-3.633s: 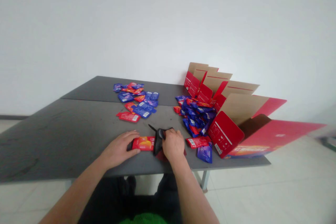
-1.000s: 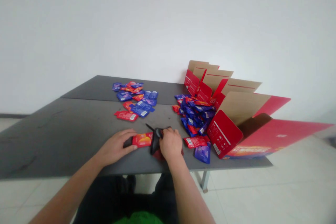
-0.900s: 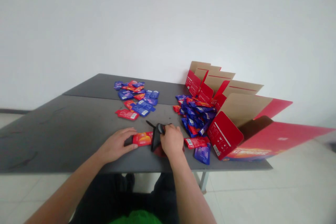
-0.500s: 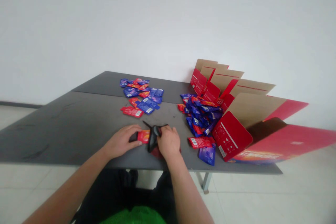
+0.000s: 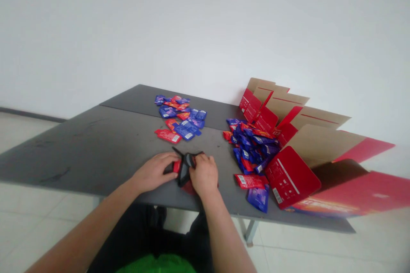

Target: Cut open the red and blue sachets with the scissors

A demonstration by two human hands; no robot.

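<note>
My left hand (image 5: pixel 152 173) grips a small red packet (image 5: pixel 176 166) between thumb and fingers, just above the table's near edge. Only a short red strip shows; a dark patch lies between it and my palm. Against its right end sits a black, pouch-like object (image 5: pixel 184 171) with a grey rounded part, a thin dark strip sticking out at the upper left and a dark red underside. My right hand (image 5: pixel 204 175) is closed over the right side of this object, its fingertips curled and partly hidden. Whether the packet lies inside or under it I cannot tell.
Loose red and blue sachets (image 5: pixel 187 129) lie scattered beyond my hands. A heap of similar sachets (image 5: pixel 251 145) rests to the right, beside several open red cartons (image 5: pixel 291 177). Two sachets (image 5: pixel 258 199) lie near the front edge of the grey table (image 5: pixel 105 149).
My hands have drawn closer together. Most of the red packet, earlier showing its orange picture, has gone out of sight at the black object. The view has turned slightly left.
</note>
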